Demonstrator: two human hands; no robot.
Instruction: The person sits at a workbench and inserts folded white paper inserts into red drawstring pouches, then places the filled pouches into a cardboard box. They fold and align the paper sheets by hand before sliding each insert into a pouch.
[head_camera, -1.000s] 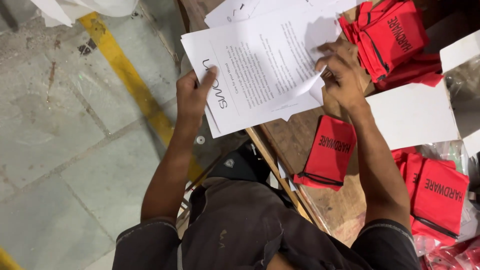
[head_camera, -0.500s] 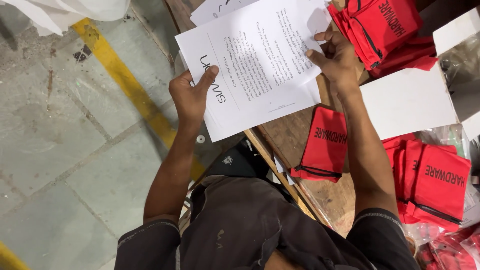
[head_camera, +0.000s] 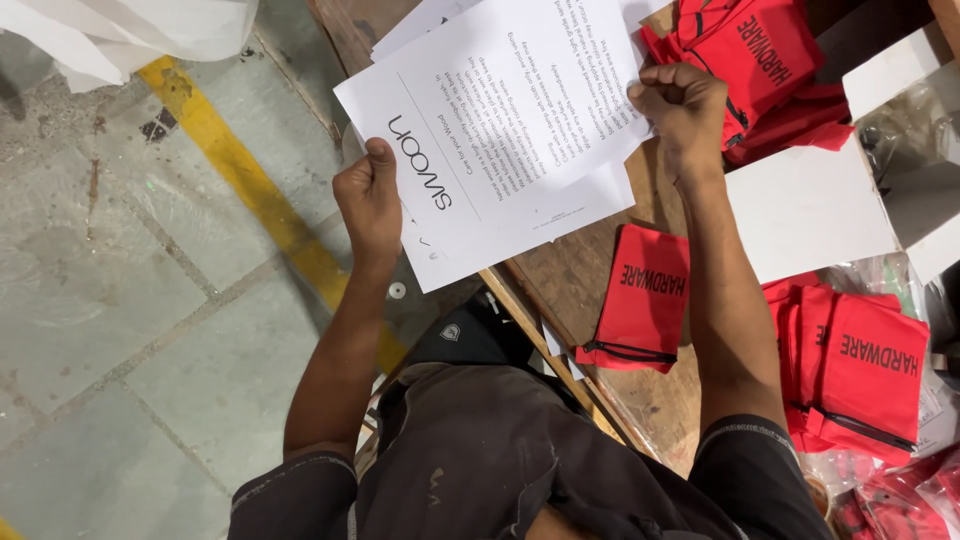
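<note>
**A:** In the head view, what is each hand doing?

**B:** The left hand (head_camera: 368, 195) pinches the near edge of the printed sheets (head_camera: 510, 120), thumb on top and the other fingers curled under. The right hand (head_camera: 680, 105) is closed in a fist at the far edge, fingers pressed together with the paper caught inside.

**A:** Why hold them at both ends?

**B:** It looks as if that keeps the sheets flat and lifted. They hang partly above the wooden table (head_camera: 600, 300) and partly out over the stone floor (head_camera: 120, 300), so nothing supports them underneath.

**A:** Is it one sheet?

**B:** More than one. Corners of lower sheets stick out below and above the top one, so the stack is slightly fanned.

**A:** What lies around?

**B:** A red zip pouch (head_camera: 640, 300) lies flat on the table just under the right forearm. More red pouches (head_camera: 860, 365) are piled to the right, others (head_camera: 760, 60) beyond the fist. A white card (head_camera: 810, 210) lies between the piles. A yellow stripe (head_camera: 250, 190) crosses the floor.
</note>
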